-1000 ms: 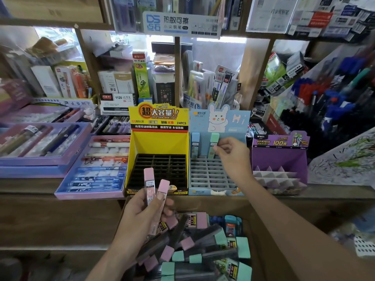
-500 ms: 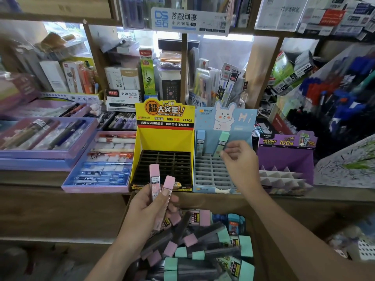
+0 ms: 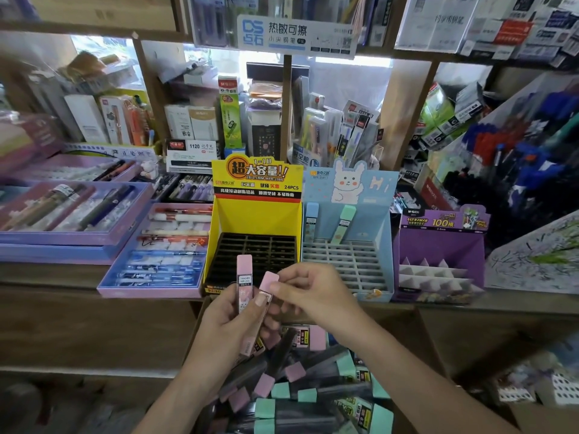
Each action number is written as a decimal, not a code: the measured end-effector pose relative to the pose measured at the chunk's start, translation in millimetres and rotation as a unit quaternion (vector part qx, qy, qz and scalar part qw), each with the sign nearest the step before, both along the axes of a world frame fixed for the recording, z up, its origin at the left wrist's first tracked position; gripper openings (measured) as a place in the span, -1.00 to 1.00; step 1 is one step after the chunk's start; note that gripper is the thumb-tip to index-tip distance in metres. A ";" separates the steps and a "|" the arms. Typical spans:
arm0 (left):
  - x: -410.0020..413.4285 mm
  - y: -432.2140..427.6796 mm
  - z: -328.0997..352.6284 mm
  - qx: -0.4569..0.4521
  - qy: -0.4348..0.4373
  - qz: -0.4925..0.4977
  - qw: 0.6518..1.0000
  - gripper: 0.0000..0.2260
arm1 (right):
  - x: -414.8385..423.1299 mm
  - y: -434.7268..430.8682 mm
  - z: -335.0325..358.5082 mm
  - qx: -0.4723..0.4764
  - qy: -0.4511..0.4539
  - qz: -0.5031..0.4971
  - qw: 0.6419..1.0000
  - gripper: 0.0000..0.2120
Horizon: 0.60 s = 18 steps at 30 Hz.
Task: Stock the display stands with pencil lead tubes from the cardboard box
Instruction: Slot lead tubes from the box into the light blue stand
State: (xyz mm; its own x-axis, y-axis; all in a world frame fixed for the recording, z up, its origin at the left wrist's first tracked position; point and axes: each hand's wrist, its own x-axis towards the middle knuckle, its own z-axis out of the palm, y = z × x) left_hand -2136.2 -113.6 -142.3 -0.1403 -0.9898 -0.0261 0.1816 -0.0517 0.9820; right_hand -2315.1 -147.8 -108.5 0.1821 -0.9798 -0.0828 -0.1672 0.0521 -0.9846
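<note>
Our right hand (image 3: 316, 296) has left the blue stand (image 3: 347, 264) and now pinches the cap of a pink lead tube (image 3: 268, 281) gripped in our left hand (image 3: 228, 327), above heaped tubes (image 3: 316, 394); wooden shelf (image 3: 62, 277) crowded with stationery

The upright pink lead tube (image 3: 244, 278) is smooth plastic with a matt pink cap and a printed paper label. The tilted pink lead tube (image 3: 270, 280) has the same matt cap. The loose tubes (image 3: 313, 393) below have dark translucent plastic bodies (faintly shiny) and matt pink or mint caps. The yellow display stand (image 3: 257, 214) is slightly glossy printed card around a black plastic grid (image 3: 257, 252). The blue display stand (image 3: 369, 195) and purple display stand (image 3: 438, 245) are matt card, the purple one with white folded-card dividers (image 3: 432, 274). The bench (image 3: 50, 275) is matt brown wood.
</note>
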 end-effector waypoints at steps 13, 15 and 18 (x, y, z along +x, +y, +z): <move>0.4 -2.1 -1.2 0.041 0.042 0.048 0.997 -0.69 | -83.5 -22.6 54.4 -0.146 -0.006 -0.144 0.979 -0.85; 0.8 -1.1 -0.2 0.030 0.016 0.047 0.998 -0.69 | -99.3 -28.5 59.4 -0.189 0.043 -0.171 0.966 -0.90; 0.7 0.2 1.1 0.023 -0.001 0.038 0.999 -0.72 | -116.6 -35.4 62.2 -0.235 0.105 -0.189 0.948 -0.98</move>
State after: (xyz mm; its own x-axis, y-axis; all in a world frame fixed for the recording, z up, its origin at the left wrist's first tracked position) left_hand -2135.5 -113.5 -141.1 -0.0640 -0.9953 -0.0725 0.1840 -0.0832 0.9794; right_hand -2431.6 -183.3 -46.2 -0.1616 -0.9093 0.3835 -0.4190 -0.2886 -0.8609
